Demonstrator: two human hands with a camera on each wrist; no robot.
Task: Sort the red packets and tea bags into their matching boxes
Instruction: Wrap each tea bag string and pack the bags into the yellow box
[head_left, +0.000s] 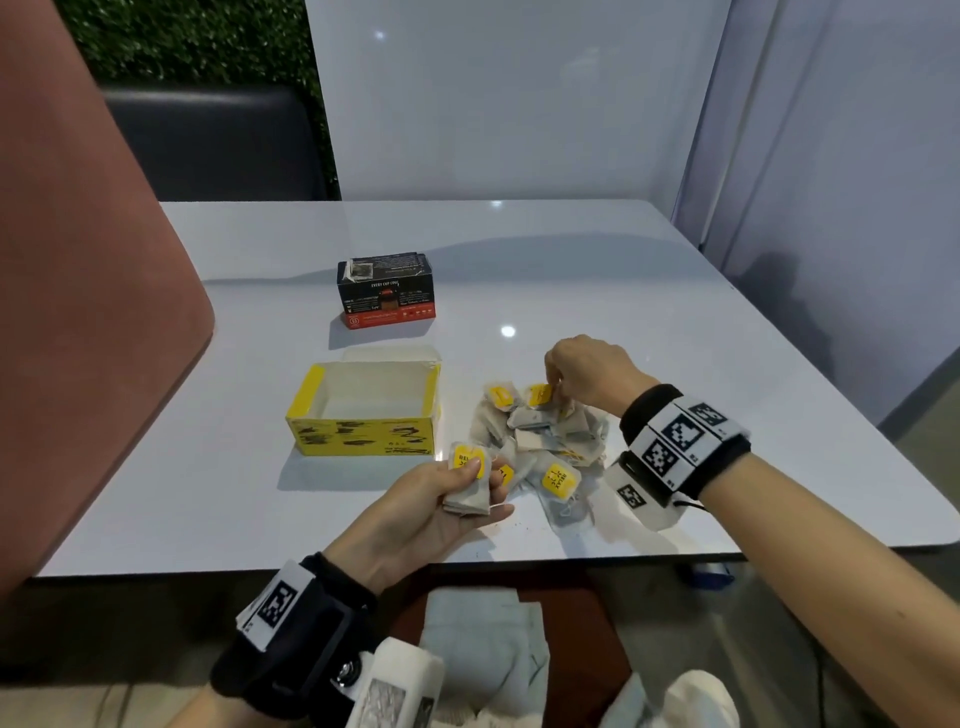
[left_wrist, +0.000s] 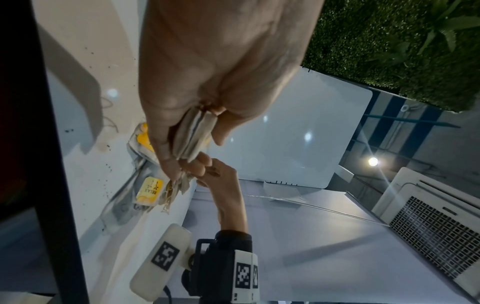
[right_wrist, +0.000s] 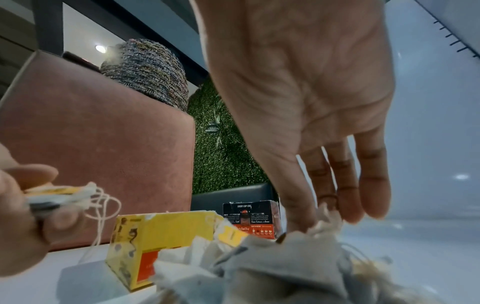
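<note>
Right fingers: the right hand (head_left: 589, 371) reaches down onto the far side of the pile of tea bags (head_left: 540, 441), thumb and forefinger closing on a yellow-tagged bag (head_left: 540, 395) at its top; the wrist view shows the other fingers hanging straight beside it.

Left fingers: the left hand (head_left: 441, 506), palm up at the near edge of the pile, grips a small stack of tea bags (head_left: 467, 483) between thumb and fingers, a yellow tag under the thumb.

Loose threads: strings (right_wrist: 103, 205) trail from the held stack and tangle through the pile.

Destination: the yellow box (head_left: 363, 410) stands open and looks empty, just left of the pile.

Other box: the black-and-red box (head_left: 385, 288) sits closed beyond the yellow one; no red packets lie on the table (head_left: 571, 260).

Progress: judged early for the tea bags, with most still heaped on the table.

Risk: the pinched bag's string may be caught with its neighbours, so a quick lift could drag extra bags off the heap or tear the thin paper and spill leaf.

Second risk: the left-hand stack is held by one thumb; adding another bag could fan it out and drop some short of the box.
</note>
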